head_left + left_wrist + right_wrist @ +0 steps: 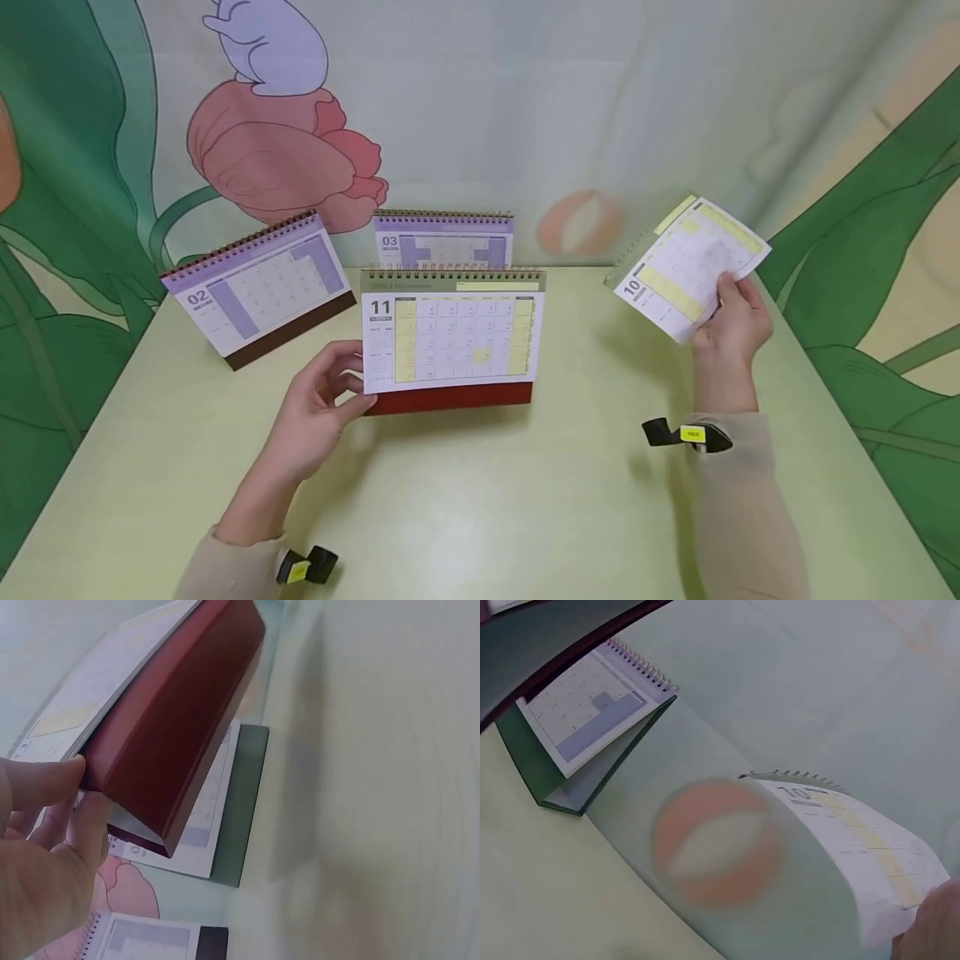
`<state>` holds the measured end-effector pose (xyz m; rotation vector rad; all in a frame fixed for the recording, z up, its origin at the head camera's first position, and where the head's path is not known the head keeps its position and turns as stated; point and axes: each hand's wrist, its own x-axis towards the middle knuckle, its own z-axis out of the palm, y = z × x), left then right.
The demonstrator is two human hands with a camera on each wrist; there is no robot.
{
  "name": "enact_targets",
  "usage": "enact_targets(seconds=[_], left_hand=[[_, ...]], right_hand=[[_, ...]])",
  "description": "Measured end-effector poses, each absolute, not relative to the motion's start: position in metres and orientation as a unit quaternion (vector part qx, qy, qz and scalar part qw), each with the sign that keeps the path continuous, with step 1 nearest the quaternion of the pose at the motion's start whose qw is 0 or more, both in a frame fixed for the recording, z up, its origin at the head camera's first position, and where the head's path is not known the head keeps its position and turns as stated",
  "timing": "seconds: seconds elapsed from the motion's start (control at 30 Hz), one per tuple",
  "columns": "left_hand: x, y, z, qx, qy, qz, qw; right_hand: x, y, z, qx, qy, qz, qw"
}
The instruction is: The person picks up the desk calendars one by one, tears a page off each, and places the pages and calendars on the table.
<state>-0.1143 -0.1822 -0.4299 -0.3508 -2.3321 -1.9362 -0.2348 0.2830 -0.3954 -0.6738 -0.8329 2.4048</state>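
A desk calendar with a red base, open at page 11 (450, 342), is pinched at its lower left corner by my left hand (311, 412). In the left wrist view its red base (172, 705) is tilted, with the thumb and fingers of the left hand (49, 847) on the corner. My right hand (733, 329) pinches a loose-looking sheet marked 10 (693, 267) by its lower right edge, held up over the table's right side. The right wrist view shows this sheet (862, 847) bending, with part of the right hand (934, 922) at its edge.
Calendar 02 (262, 292) stands angled at the back left of the table (450, 500). Calendar 03 (442, 237), on a green base (529, 750), stands behind calendar 11 and is partly hidden. A patterned curtain (465, 108) hangs behind the table.
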Motion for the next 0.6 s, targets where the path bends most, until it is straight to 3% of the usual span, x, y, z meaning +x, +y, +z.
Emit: enact_targets(seconds=[0.3,0.6], left_hand=[[-0.12,-0.184,-0.43,-0.092,-0.751,-0.653,0.031],[-0.123,-0.187,-0.427,-0.095,-0.742,-0.664,0.026]], right_hand=[[-0.232,0.286,-0.393,-0.22,-0.366,0.87,0.246],[-0.231,0.292,-0.391,-0.211,-0.433,0.852,0.206]])
